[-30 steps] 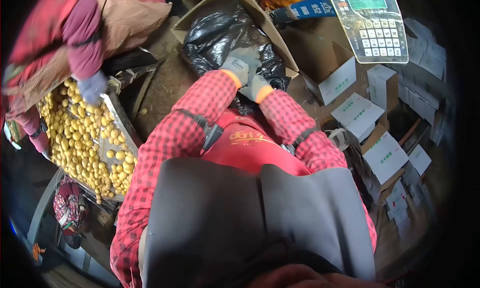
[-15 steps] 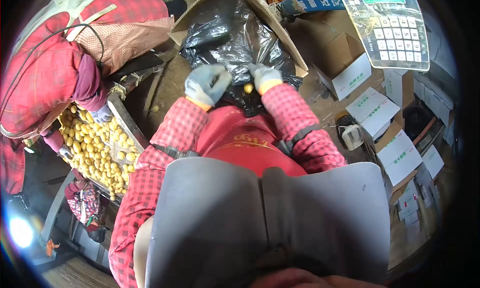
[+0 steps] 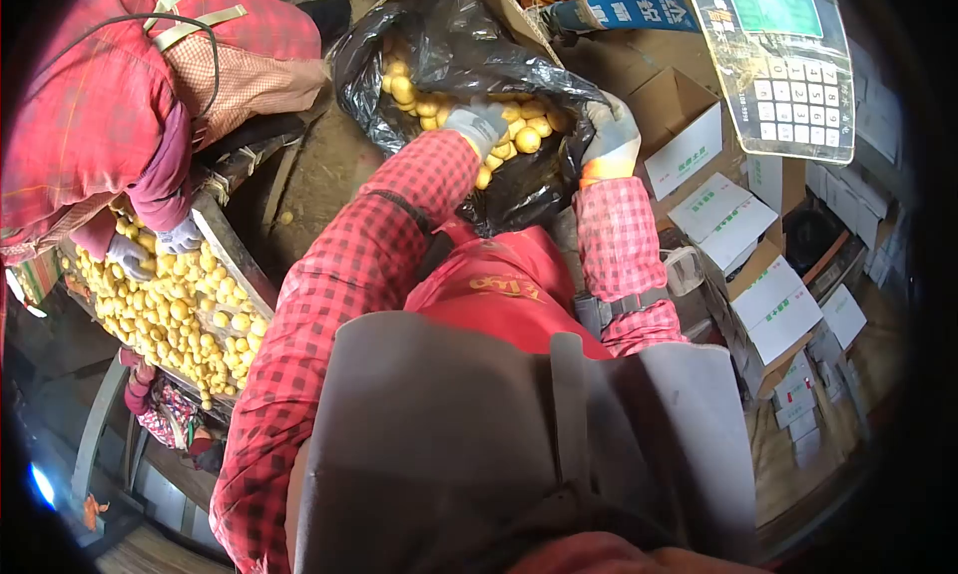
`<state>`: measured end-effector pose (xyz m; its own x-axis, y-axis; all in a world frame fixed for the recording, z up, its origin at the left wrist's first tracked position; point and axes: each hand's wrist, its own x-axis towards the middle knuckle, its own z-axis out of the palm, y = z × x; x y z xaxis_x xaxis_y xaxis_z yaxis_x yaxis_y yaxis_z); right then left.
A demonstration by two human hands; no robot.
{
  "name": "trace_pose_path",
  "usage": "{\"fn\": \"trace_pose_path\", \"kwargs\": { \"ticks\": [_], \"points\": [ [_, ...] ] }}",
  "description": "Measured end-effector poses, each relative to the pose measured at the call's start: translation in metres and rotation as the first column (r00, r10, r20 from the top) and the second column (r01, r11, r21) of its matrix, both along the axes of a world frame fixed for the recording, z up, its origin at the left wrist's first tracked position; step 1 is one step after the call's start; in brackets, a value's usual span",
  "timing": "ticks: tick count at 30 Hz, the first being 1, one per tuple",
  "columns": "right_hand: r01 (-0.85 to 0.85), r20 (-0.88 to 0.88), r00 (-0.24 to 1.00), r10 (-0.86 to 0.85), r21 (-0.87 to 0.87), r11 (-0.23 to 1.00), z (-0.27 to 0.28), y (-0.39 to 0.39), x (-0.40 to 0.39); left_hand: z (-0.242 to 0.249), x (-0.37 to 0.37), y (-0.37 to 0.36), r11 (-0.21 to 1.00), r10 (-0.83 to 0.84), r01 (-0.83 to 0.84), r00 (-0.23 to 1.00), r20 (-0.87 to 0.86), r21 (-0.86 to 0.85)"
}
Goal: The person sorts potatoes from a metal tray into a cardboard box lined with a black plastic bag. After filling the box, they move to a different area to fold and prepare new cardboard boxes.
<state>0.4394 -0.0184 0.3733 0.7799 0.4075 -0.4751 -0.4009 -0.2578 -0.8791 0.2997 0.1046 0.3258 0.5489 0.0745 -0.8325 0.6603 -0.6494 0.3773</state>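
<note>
A black plastic bag (image 3: 474, 60) lies spread open inside a cardboard box in front of me, with several small yellow potatoes (image 3: 527, 140) showing in it. My left hand (image 3: 479, 127), in a grey-white glove, reaches into the bag and rests among the potatoes. Its fingers are blurred and partly hidden, so their grip does not show. At the bag's right side, my gloved right hand (image 3: 611, 140) is closed on the plastic rim and holds it outward.
A scale display with keypad (image 3: 788, 75) stands at the upper right. White-flapped cardboard boxes (image 3: 723, 220) are at the right. To the left, a co-worker's gloved hands (image 3: 135, 257) touch potatoes on a wooden-edged sorting table (image 3: 238, 245). Another person (image 3: 170, 414) is at the lower left.
The bag, gathered over before, is now open and its potatoes show. My left hand has moved right and into it; my right hand has moved right with the rim.
</note>
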Motion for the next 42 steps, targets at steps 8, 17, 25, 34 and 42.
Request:
{"fn": "trace_pose_path", "kwargs": {
  "ticks": [8,17,25,34,42],
  "points": [
    [-0.012,-0.032,0.999,0.011,-0.022,1.0,-0.015,-0.021,-0.024,-0.007,-0.008,0.021,0.999,-0.047,0.047,0.998,-0.051,-0.011],
    [-0.067,-0.025,0.998,0.066,-0.076,0.995,0.006,-0.019,-0.012,-0.013,0.003,0.017,0.979,-0.137,0.122,0.987,0.089,0.161],
    [-0.785,-0.057,0.02,0.998,-0.619,-0.02,-0.019,-0.024,-0.089,0.021,-0.054,0.097,0.858,-0.249,0.171,0.963,0.1,0.484],
    [-0.574,0.567,0.402,0.719,-0.455,0.681,0.035,-0.056,-0.077,0.106,-0.043,0.053,0.925,-0.047,-0.325,0.413,0.909,0.196],
    [-0.334,0.03,0.889,0.457,-0.639,0.693,-0.007,-0.118,-0.062,-0.015,-0.062,0.022,0.912,-0.253,0.125,0.921,0.296,0.392]
  ]
}}
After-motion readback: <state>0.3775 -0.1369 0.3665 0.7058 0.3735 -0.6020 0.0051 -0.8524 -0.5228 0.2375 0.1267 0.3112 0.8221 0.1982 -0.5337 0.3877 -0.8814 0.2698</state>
